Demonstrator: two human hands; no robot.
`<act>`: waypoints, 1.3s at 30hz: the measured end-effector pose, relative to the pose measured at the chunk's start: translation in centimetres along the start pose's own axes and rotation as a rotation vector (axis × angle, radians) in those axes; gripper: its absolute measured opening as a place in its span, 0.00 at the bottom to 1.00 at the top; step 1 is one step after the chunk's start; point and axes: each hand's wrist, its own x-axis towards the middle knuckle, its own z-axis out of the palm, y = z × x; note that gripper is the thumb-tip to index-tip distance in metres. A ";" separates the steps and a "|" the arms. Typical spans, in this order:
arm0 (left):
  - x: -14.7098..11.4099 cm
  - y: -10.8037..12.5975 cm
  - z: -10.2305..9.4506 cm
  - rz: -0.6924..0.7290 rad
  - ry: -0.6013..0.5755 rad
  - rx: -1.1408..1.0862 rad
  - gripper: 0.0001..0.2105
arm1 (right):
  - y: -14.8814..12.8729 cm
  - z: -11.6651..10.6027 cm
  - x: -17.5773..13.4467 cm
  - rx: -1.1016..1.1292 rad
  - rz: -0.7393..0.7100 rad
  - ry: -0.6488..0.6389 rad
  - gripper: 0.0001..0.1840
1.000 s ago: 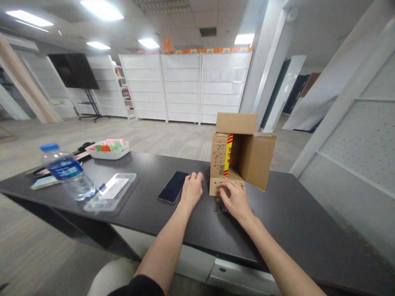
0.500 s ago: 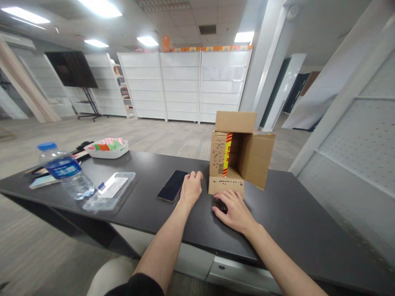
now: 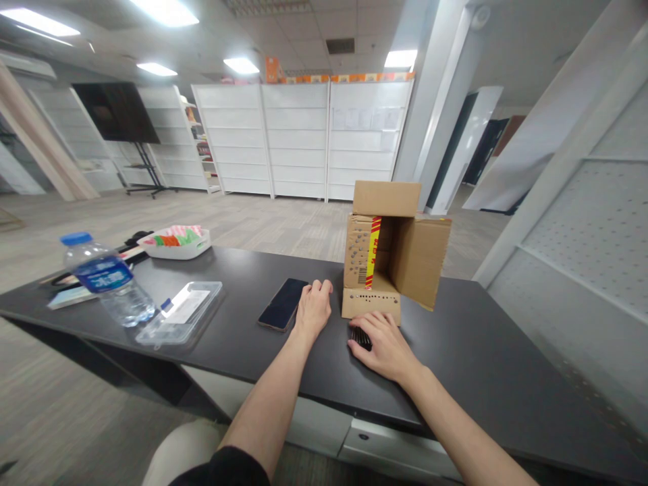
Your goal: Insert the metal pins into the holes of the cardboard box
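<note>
My left hand (image 3: 314, 305) rests on the dark tabletop with its fingers curled in, and nothing shows in it. Just beside it lies a black smartphone (image 3: 282, 305), screen up. My right hand (image 3: 383, 344) is curved over a small dark object with thin light stripes (image 3: 361, 337); thumb and fingers close around it, and the palm hides most of it. Directly behind that hand stands a cardboard box (image 3: 358, 253) on its side, open toward me. Its flaps are spread, the lower flap (image 3: 372, 304) is dotted with small holes, and yellow-red tape (image 3: 373, 251) runs down the left flap.
On the left of the table (image 3: 237, 270) are a water bottle (image 3: 109, 280) with a blue cap, a clear plastic case (image 3: 185, 316) with a white label, and a white basket (image 3: 177, 251) of colourful packets. A perforated partition (image 3: 587, 223) borders the right side.
</note>
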 end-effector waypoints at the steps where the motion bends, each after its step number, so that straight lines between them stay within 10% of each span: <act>1: 0.0 0.0 0.0 -0.001 -0.002 -0.002 0.12 | 0.0 0.0 0.0 -0.007 -0.005 0.004 0.12; 39: 0.0 0.0 0.1 -0.001 -0.005 0.019 0.11 | 1.9 1.4 0.8 -0.089 -0.103 0.228 0.19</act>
